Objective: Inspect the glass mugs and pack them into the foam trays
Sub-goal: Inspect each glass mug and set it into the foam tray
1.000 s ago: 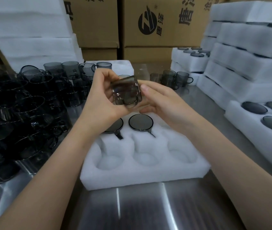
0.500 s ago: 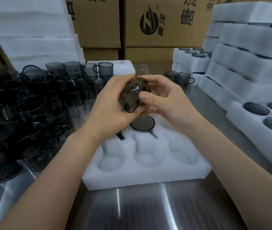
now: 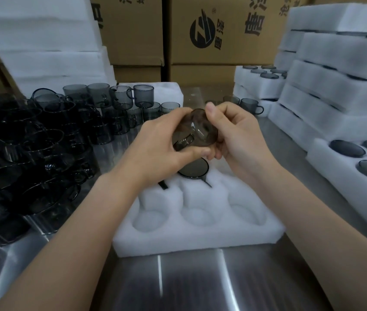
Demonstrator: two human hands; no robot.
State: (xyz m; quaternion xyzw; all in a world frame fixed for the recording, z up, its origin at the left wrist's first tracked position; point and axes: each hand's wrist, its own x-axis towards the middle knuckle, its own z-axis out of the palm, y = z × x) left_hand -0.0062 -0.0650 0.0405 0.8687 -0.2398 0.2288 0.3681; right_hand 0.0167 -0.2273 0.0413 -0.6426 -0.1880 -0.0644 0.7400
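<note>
I hold a smoky glass mug tilted between both hands above the white foam tray. My left hand curls round its near side and my right hand pinches the far side, thumb on top. Its handle seems to face me, though blur makes that unsure. A packed mug sits in a back pocket, and loose mugs crowd the steel table to my left.

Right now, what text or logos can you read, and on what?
"唐": large black print, centre cardboard box; the character above is cropped.
Round black logo, same box: small characters beside it blurred.
Left cardboard box: print cropped, unreadable.
Glass mugs, foam tray: no markings visible.
</note>
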